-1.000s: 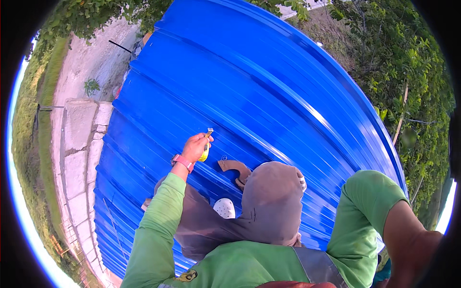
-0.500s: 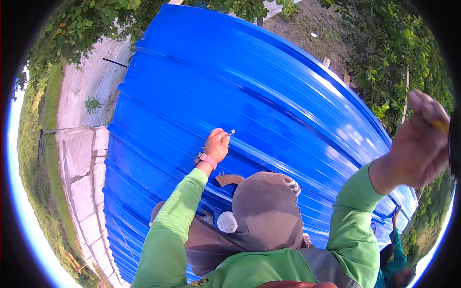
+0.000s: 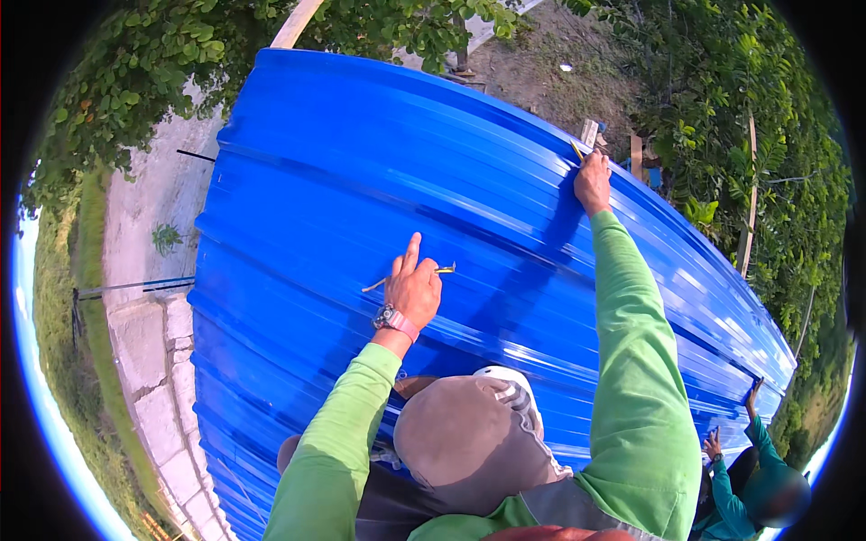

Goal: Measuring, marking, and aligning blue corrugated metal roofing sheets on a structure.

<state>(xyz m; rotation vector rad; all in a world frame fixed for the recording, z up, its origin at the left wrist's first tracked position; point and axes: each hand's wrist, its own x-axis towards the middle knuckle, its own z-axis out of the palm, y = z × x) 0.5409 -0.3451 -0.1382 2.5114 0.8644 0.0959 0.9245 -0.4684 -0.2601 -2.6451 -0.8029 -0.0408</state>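
Observation:
My left hand (image 3: 413, 293) is above the ribbed blue metal sheet (image 3: 343, 207). Its index finger points forward, while the other fingers close on a thin strip (image 3: 446, 270) with a yellowish, hooked metal end. The strip's other end sticks out to the left of the hand. Stretched far forward, my right hand (image 3: 593, 183) rests at the far edge of the sheet. Its fingers are closed on a slim yellow stick (image 3: 576, 151), perhaps a pencil, whose kind is too small to confirm. My knee (image 3: 478, 433) in grey-brown trousers is on the sheet close to me.
A co-worker in a teal sleeve (image 3: 731, 505) has both hands on the sheet at the lower right. Wooden posts (image 3: 589, 133) stand beyond the far edge. A concrete block wall (image 3: 144, 347) runs along the left, and leafy branches (image 3: 171, 54) hang at the upper left.
My right hand has come down from the raised right side to the sheet's far edge. My left hand has shifted slightly nearer and right, and its index finger has straightened.

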